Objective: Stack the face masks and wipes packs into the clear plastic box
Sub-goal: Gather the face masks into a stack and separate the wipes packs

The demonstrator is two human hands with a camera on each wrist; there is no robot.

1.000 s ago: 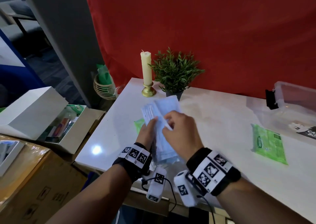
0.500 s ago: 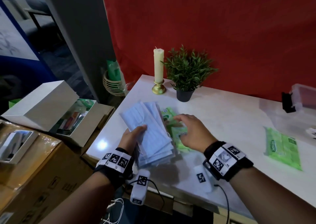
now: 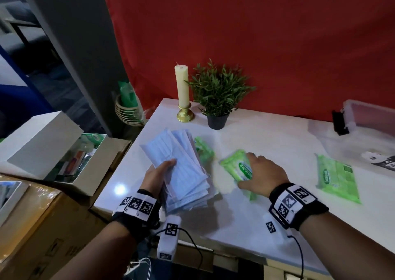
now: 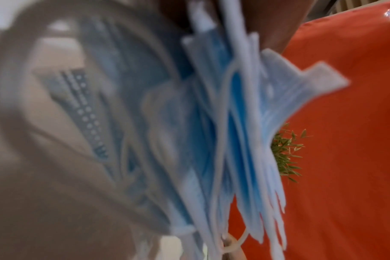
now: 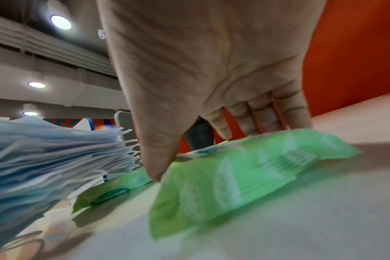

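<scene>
My left hand point(image 3: 162, 170) grips a fanned stack of pale blue face masks point(image 3: 181, 172) just above the white table point(image 3: 267, 143), thumb on top; the left wrist view shows the masks point(image 4: 234, 123) edge-on. My right hand point(image 3: 252, 168) holds a green wipes pack point(image 3: 236, 168), with the thumb at its near edge and the fingers over its far edge point(image 5: 234, 176). A second wipes pack point(image 3: 204, 151) lies beside the masks, and a third point(image 3: 337, 177) lies flat further right. The clear plastic box point(image 3: 372, 117) stands at the far right, against the red backdrop.
A candle on a brass holder point(image 3: 182, 91) and a small potted plant point(image 3: 218, 96) stand at the table's back. A clear lid point(image 3: 346, 147) with a dark label lies before the box. Cardboard boxes and an open white box point(image 3: 42, 143) sit off the table's left edge.
My right hand left the mask stack, reached a wipes pack beside it and drew that pack to the right. My left hand lowered and tilted the masks flatter.
</scene>
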